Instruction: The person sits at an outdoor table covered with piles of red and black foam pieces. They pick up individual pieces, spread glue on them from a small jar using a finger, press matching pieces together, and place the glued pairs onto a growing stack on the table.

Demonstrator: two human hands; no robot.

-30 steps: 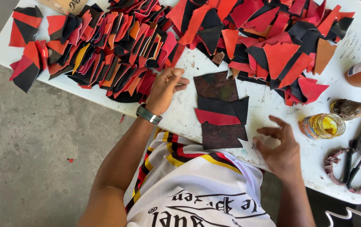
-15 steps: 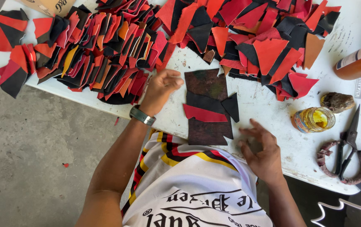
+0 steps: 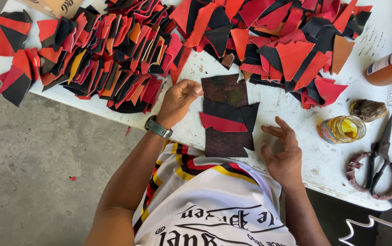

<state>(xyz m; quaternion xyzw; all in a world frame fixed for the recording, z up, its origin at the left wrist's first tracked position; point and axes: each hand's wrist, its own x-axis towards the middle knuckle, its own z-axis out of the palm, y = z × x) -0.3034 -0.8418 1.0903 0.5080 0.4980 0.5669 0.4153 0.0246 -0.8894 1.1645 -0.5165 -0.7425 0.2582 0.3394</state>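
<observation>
A small patchwork of dark leather pieces [image 3: 227,116] lies on the white bench [image 3: 296,114] directly in front of the person, made up of a mottled dark-brown piece at the top, black pieces and a red strip in the middle, and another dark-brown piece at the bottom. The left hand [image 3: 177,101] is curled, its fingertips pinching the left edge of the top piece. The right hand [image 3: 283,152] is open with fingers spread, resting on the bench just beside the lower right corner of the patchwork and holding nothing. The step in hand looks like aligning the pieces into a joined panel. Any next move calls for keeping the overlaps steady while the edge is adjusted. Behind lie heaps of red, black and orange cut pieces [image 3: 114,50]; to the right stand a small glass jar of yellow glue [image 3: 342,129], scissors [image 3: 380,157] and an orange bottle [image 3: 389,68].
</observation>
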